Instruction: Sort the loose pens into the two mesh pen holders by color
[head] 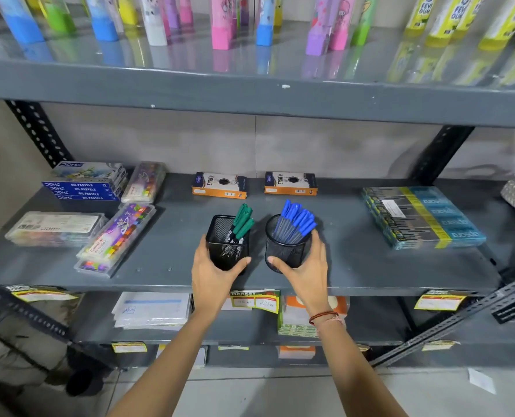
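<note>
Two black mesh pen holders stand side by side on the grey middle shelf [355, 266]. The square holder [224, 236] on the left holds several green-capped pens [242, 219]. The round holder [286, 251] on the right holds several blue-capped pens [297, 219]. My left hand [212, 275] wraps the square holder from the front and left. Around the round holder's front and right side is my right hand [306, 270]. No loose pens show on the shelf.
Two orange pen boxes [219, 185] [291, 183] lie behind the holders. Pastel boxes [84, 183] and crayon cases [118, 239] fill the shelf's left; a stack of teal packs [424, 216] sits right. An upper shelf [250, 94] overhangs close above.
</note>
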`<state>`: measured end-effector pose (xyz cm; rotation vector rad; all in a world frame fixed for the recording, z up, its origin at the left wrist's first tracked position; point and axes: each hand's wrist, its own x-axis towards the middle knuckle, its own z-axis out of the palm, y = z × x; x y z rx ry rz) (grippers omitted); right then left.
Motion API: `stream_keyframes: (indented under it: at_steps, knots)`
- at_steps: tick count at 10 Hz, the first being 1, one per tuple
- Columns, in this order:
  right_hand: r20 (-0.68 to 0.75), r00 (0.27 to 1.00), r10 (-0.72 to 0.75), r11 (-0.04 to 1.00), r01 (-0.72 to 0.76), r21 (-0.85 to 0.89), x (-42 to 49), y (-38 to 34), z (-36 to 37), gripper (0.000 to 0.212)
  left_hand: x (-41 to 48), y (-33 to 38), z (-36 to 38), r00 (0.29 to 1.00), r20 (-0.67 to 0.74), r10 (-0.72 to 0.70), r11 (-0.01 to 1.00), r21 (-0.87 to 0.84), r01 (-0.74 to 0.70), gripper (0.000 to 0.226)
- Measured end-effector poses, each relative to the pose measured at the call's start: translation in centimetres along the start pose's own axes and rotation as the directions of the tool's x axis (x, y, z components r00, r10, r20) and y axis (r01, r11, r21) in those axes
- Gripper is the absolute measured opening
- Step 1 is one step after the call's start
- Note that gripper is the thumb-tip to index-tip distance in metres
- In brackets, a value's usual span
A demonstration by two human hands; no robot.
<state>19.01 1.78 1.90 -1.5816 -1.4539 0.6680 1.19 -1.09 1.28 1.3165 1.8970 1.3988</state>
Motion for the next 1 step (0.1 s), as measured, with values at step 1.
stream_keyframes:
  at_steps: [1]
  knots:
    - [-0.152, 0.983, -0.104, 0.994, 0.099, -0.036, -1.41, -1.08, -0.93, 0.092, -0.55, 1.03, -0.78, 0.996, -0.076, 0.052, 0.999, 0.002, -0.052, 0.1]
